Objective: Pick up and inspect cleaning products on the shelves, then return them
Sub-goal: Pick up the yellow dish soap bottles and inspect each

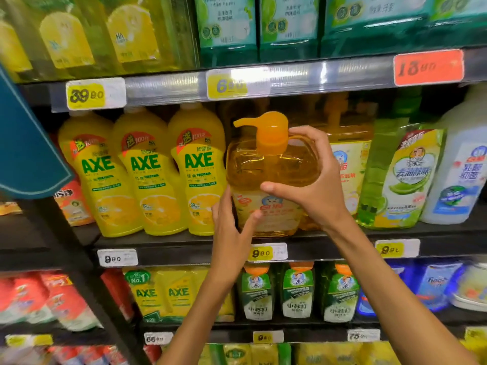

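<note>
Store shelving fills the view, its black middle shelf [329, 237] packed with dish soap and edged with price tags. The landmark is the orange pump bottle [271, 177], a clear jug of amber liquid standing at the front of that shelf, its base at the shelf's edge. Just left of it stand three yellow AXE bottles [147, 175] in a row, the nearest touching or almost touching its side. To its right sit a green refill pouch [403, 180] and, farther right, a white bottle [461, 164]. Directly behind it is another bottle of the same amber kind. Below it, green-and-white pouches [297, 293] line the lower shelf. The right hand [313, 180] wraps the bottle's shoulder, thumb across the front and fingers curled over the top by the pump. The left hand [232, 225] presses the lower left side of the label, fingers fairly straight, thumb on the front.
</note>
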